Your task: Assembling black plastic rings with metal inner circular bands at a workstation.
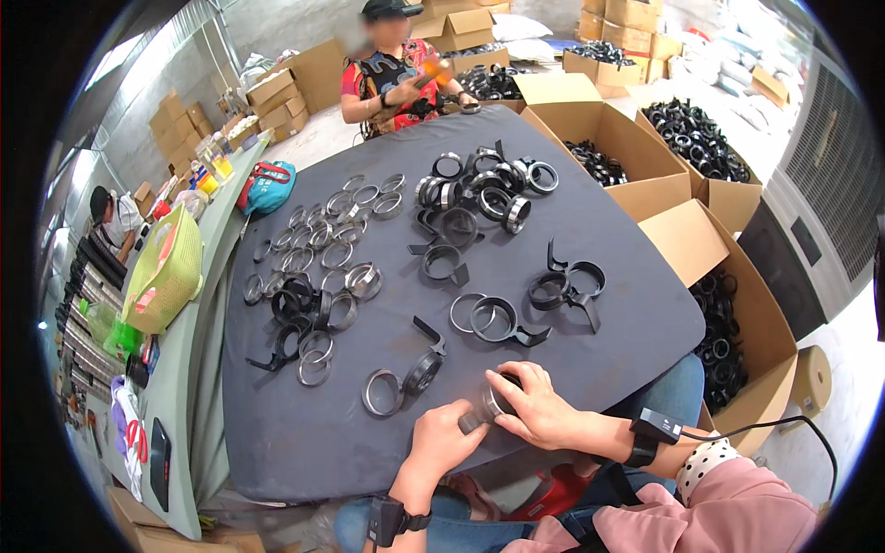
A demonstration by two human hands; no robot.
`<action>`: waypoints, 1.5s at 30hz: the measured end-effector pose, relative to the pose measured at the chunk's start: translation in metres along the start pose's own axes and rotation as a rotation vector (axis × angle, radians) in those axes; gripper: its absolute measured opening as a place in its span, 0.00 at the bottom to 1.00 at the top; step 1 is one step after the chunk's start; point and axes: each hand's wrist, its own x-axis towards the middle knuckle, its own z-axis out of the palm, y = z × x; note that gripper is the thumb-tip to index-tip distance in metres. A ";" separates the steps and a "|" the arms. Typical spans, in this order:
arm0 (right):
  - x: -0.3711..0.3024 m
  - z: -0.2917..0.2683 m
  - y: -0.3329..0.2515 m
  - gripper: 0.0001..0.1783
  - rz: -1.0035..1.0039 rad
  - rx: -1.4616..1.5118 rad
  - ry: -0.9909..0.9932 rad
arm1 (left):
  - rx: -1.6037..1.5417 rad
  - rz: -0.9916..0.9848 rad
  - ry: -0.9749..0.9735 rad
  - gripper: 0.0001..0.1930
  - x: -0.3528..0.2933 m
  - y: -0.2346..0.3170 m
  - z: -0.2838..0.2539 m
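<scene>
Close to the table's near edge, my right hand (pixel 533 405) is wrapped round a black ring with a handle (pixel 499 398). My left hand (pixel 444 437) grips the ring's handle, and both hands are closed. Part of the ring is hidden by my fingers and slightly blurred. Left of my hands lie a thin metal ring (pixel 382 394) and another black handled ring (pixel 422 372). Farther off, a black handled ring (pixel 493 320) overlaps a metal ring. Two more black handled rings (pixel 583 281) lie together at the right.
Metal rings (pixel 318 235) and a pile of black rings (pixel 479 184) cover parts of the dark table (pixel 562 396). Cardboard boxes of black parts (pixel 719 341) stand along the right. A side bench (pixel 207 369) runs along the left. Across the table stands another person (pixel 396 83).
</scene>
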 end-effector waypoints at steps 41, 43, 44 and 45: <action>0.179 -0.088 -0.010 0.34 -0.224 -0.346 0.415 | -0.129 -0.169 0.097 0.14 -0.014 -0.004 -0.016; 0.167 -0.065 -0.021 0.35 -0.330 -0.250 0.047 | -0.105 -0.176 0.068 0.15 -0.014 -0.005 -0.019; 0.157 -0.047 -0.023 0.34 -0.331 -0.228 -0.052 | -0.094 -0.150 0.043 0.15 -0.013 -0.007 -0.018; 0.147 -0.031 -0.023 0.34 -0.324 -0.209 -0.146 | -0.082 -0.117 0.012 0.15 -0.011 -0.007 -0.017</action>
